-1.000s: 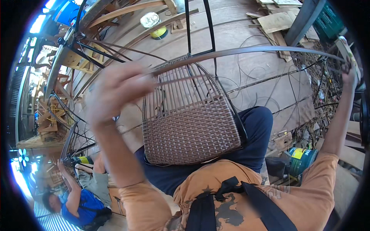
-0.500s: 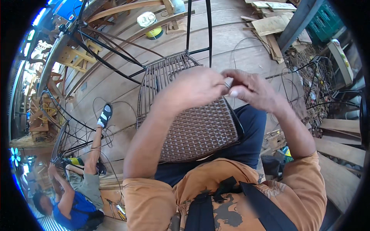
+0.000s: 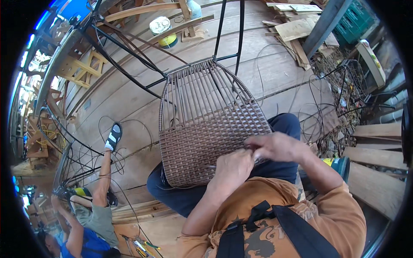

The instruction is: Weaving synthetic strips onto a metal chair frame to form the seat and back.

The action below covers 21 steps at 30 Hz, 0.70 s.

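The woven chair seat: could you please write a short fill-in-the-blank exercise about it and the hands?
1. The woven panel rests on the person's ____.
2. Both hands, the left hand and the right hand, work at the panel's ____ edge.
3. The strands of the panel are ____ in colour.
4. The person's shirt is ____.

Missing words: lap; near; brown; orange

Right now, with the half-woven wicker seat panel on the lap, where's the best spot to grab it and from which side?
Take the wicker seat panel at its bare upper left rim, coming from the person's left. There the strands run open with gaps for fingers, and the metal edge is exposed. The left hand and right hand crowd the woven lower right edge.
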Each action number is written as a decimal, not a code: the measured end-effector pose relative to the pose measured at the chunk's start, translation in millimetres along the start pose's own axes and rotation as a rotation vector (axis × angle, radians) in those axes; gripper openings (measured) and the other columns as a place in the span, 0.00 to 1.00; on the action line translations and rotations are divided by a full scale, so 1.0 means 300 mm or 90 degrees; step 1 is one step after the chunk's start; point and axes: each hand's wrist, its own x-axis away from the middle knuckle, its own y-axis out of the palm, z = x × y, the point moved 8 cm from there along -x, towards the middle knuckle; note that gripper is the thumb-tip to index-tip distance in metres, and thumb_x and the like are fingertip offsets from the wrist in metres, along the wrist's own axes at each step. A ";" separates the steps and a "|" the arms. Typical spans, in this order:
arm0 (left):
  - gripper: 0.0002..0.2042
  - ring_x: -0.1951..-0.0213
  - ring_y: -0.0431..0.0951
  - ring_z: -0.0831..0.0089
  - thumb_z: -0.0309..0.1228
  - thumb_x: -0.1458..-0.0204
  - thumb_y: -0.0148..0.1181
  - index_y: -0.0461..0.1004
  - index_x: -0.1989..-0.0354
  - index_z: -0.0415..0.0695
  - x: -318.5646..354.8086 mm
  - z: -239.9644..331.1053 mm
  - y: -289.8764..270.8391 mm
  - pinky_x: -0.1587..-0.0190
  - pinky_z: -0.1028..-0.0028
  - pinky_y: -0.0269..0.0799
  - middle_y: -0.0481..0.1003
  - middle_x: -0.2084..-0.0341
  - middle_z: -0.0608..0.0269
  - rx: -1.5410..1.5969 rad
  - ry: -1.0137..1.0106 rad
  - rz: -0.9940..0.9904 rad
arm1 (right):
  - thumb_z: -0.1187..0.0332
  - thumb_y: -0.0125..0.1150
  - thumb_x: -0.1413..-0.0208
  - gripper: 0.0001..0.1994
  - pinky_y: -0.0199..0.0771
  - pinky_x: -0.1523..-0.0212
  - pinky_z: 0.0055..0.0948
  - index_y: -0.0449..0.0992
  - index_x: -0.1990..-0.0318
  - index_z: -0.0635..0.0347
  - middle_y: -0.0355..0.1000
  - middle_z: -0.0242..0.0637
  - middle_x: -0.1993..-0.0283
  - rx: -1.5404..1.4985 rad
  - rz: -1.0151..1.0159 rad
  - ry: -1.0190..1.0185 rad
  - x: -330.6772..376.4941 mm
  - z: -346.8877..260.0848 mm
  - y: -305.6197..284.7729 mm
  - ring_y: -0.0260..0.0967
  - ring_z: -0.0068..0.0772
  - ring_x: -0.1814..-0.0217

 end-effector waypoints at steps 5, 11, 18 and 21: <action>0.07 0.71 0.76 0.60 0.34 0.49 0.54 0.75 0.73 0.45 0.048 -0.125 -0.154 0.69 0.64 0.71 0.75 0.77 0.58 -0.126 -0.043 0.110 | 0.63 0.55 0.48 0.09 0.71 0.65 0.41 0.74 0.63 0.56 0.72 0.46 0.70 0.127 -0.053 0.017 -0.016 0.106 -0.024 0.72 0.47 0.66; 0.05 0.78 0.75 0.60 0.31 0.48 0.51 0.72 0.72 0.46 0.005 -0.033 -0.079 0.74 0.63 0.71 0.72 0.80 0.59 -0.069 0.010 0.131 | 0.67 0.52 0.47 0.12 0.72 0.67 0.41 0.69 0.56 0.59 0.71 0.47 0.70 0.081 0.008 -0.041 -0.034 0.045 0.096 0.71 0.49 0.68; 0.13 0.65 0.76 0.53 0.19 0.50 0.47 0.67 0.55 0.39 -0.105 -0.085 -0.003 0.61 0.59 0.72 0.74 0.68 0.48 -0.005 -0.134 0.016 | 0.71 0.53 0.52 0.15 0.71 0.76 0.41 0.68 0.54 0.60 0.70 0.48 0.77 0.060 0.085 -0.029 -0.005 0.106 0.072 0.71 0.48 0.76; 0.14 0.65 0.76 0.54 0.19 0.51 0.48 0.67 0.55 0.40 -0.161 -0.080 0.029 0.62 0.59 0.72 0.74 0.69 0.50 0.012 -0.116 0.035 | 0.71 0.53 0.53 0.14 0.71 0.79 0.39 0.68 0.57 0.61 0.70 0.46 0.79 0.016 0.139 -0.063 0.014 0.099 0.055 0.71 0.47 0.79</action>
